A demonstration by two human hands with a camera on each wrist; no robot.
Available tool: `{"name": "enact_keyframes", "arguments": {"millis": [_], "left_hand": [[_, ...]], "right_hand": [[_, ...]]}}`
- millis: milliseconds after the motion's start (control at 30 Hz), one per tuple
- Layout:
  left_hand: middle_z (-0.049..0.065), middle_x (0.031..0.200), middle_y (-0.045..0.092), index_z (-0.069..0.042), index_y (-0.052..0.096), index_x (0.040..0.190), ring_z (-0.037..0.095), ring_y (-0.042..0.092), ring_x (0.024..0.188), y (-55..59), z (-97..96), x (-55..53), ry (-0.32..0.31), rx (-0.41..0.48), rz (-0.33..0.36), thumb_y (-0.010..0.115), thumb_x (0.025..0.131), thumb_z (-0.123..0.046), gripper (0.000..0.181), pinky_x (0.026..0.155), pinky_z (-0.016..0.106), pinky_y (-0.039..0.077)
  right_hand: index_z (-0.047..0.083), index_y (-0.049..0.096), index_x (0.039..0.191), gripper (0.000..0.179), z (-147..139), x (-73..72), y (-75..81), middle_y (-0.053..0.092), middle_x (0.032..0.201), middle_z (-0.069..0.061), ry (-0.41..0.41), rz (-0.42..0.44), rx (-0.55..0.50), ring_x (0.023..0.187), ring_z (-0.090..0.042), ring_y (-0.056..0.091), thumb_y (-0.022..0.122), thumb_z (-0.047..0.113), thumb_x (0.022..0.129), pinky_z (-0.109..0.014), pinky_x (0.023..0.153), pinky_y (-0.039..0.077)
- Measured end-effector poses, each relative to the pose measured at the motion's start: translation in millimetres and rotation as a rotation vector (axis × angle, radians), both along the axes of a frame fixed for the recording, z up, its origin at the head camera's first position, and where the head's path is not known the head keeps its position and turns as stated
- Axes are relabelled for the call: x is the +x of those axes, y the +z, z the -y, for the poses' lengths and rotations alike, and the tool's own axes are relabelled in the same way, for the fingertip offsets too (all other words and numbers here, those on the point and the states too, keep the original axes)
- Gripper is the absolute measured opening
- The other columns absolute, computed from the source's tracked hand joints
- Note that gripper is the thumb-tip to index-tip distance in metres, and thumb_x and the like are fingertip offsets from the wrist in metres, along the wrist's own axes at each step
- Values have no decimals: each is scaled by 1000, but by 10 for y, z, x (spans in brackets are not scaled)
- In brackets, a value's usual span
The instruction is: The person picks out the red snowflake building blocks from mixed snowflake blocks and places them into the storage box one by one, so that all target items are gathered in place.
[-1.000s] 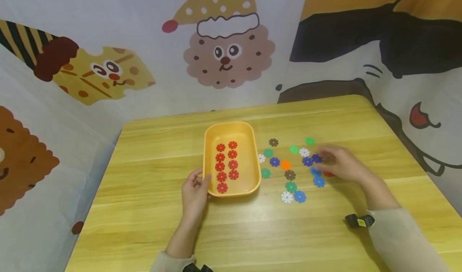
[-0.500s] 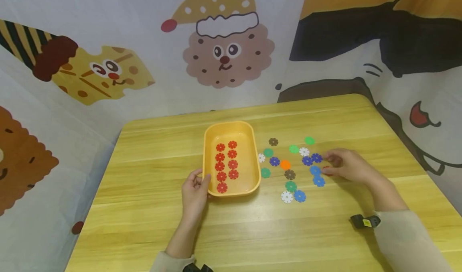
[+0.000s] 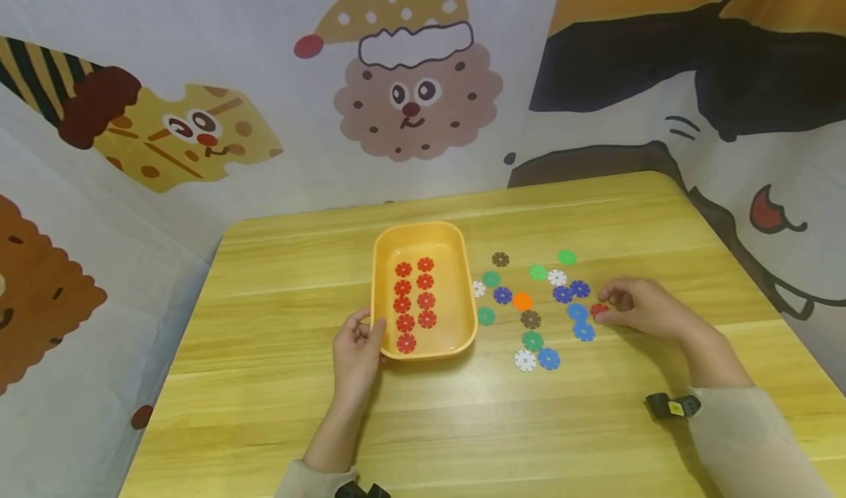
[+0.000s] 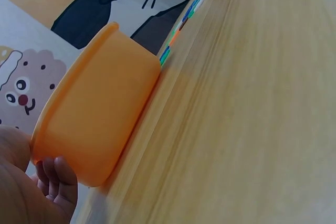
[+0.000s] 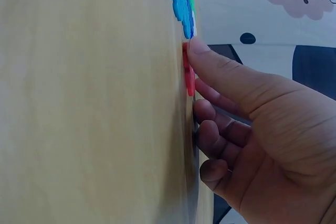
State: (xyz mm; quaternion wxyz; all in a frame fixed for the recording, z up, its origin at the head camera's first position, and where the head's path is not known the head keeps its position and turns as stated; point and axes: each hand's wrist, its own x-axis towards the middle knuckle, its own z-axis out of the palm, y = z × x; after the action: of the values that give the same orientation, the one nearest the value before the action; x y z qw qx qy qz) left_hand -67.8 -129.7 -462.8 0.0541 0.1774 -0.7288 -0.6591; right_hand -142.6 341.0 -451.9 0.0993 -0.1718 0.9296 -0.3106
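Observation:
My left hand (image 3: 357, 355) grips the near left corner of a yellow-orange plastic tray (image 3: 465, 340). Its thumb is at the rim and its fingers curl against the outer wall, as the left wrist view also shows. Inside the tray, red notched discs (image 3: 403, 305) lie in two columns. My right hand (image 3: 651, 311) is low over the table at the right, its thumb touching a red disc (image 3: 598, 310). The right wrist view shows that thumb stretched along the red plastic (image 5: 189, 74), with the other fingers loosely bent beside it.
Several notched discs lie flat between tray and right hand: blue discs (image 3: 584, 331), dark blue discs (image 3: 579, 289), an orange disc (image 3: 522, 302), a white disc (image 3: 525, 360), brown and green ones. The wooden table (image 3: 277, 380) meets a cartoon-printed cloth (image 3: 277, 13) behind.
My right hand has drawn back a little to the right, off the dark blue and blue discs, uncovering the red disc at its thumb. The left hand and tray stay put.

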Motion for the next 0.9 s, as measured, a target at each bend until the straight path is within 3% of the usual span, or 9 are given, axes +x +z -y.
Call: {"name": "enact_keyframes", "arguments": {"millis": [133, 333, 700, 900], "left_hand": [[9, 83, 59, -3, 61, 130, 12, 55, 57, 2, 1, -3, 2, -7, 4, 68, 98, -16, 35, 49, 25, 55], [7, 82, 58, -3, 60, 130, 10, 55, 57, 5, 2, -7, 0, -8, 15, 68, 98, -17, 36, 49, 25, 54], [10, 84, 59, -4, 60, 131, 11, 56, 57, -5, 10, -10, -6, -14, 26, 67, 99, -19, 36, 49, 25, 54], [13, 87, 60, -5, 60, 132, 10, 56, 57, 10, 12, -7, -7, -8, 32, 68, 98, -21, 38, 49, 24, 54]], "right_hand": [[10, 68, 97, 19, 17, 0, 3, 57, 79, 1, 0, 1, 2, 68, -13, 48, 81, 22, 88, -25, 58, 44], [7, 67, 100, 29, 20, 3, 17, 59, 84, 0, 6, 3, 14, 74, -14, 49, 85, 22, 83, -25, 63, 45], [7, 60, 95, 31, 7, 17, 17, 56, 83, -2, -5, 36, -24, 73, -15, 48, 85, 22, 84, -25, 61, 44], [5, 61, 101, 30, -14, 9, -14, 58, 86, -2, -24, 37, -28, 74, -12, 52, 83, 18, 86, -23, 63, 47]]}}
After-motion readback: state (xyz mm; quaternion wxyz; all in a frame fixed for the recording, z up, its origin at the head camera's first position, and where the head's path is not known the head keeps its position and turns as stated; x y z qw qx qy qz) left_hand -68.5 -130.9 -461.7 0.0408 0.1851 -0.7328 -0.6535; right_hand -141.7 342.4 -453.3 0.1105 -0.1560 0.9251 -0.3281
